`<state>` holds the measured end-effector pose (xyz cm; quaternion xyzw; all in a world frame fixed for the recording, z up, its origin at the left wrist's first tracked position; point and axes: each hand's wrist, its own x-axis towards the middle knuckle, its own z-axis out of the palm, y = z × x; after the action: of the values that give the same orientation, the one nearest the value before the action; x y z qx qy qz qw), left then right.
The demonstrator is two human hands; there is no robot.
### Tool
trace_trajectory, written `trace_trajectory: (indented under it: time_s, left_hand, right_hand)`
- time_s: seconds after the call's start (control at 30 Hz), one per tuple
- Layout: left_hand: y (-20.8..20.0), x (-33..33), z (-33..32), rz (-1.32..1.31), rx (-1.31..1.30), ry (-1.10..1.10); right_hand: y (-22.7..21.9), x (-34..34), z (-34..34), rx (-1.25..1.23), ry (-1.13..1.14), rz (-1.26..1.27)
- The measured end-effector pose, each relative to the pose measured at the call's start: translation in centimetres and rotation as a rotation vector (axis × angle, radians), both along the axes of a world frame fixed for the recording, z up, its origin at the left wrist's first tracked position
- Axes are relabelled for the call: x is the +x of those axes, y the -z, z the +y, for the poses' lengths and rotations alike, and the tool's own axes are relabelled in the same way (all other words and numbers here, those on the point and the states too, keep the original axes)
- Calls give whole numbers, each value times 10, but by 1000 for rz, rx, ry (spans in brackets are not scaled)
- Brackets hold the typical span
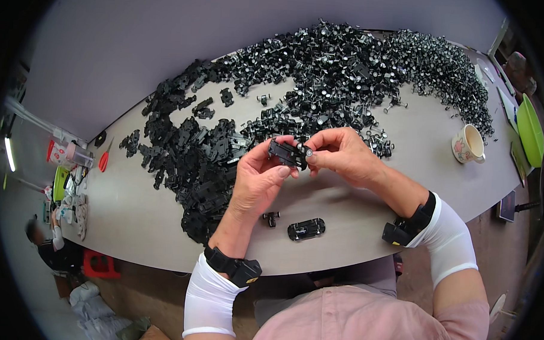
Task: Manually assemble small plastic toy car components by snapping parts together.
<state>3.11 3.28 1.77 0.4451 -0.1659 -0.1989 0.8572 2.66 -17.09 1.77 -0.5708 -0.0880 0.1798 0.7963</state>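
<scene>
My left hand (250, 184) grips a black toy car chassis (286, 154) between thumb and fingers, above the table. At the chassis's right end, my right hand (348, 159) pinches a small wheel axle (309, 152) with a silver-faced wheel. Whether the axle is seated in the chassis is too small to tell. Below my hands, near the table's front edge, lies another black chassis (306, 229) with wheels on it. A loose wheel axle (271, 218) rests to its left. Just beyond my hands are heaped black chassis (206, 162) and loose wheel axles (347, 71).
A patterned mug (467, 144) stands on the table (144, 219) at the right, near a green basin (530, 131). Red-handled scissors (104, 159) lie at the left. Another person (48, 243) is beyond the left edge, near a red stool (101, 264).
</scene>
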Motion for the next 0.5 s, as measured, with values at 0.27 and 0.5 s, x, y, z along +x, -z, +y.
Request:
trace_trajectory:
  time_s: [0.27, 0.5]
  left_hand:
    - [6, -1, -3, 10, 38, -81]
    - [13, -4, -10, -137, 212, -84]
  right_hand:
    - [-24, -8, 7, -406, 283, -331]
    - [-24, -12, 15, -506, 371, -795]
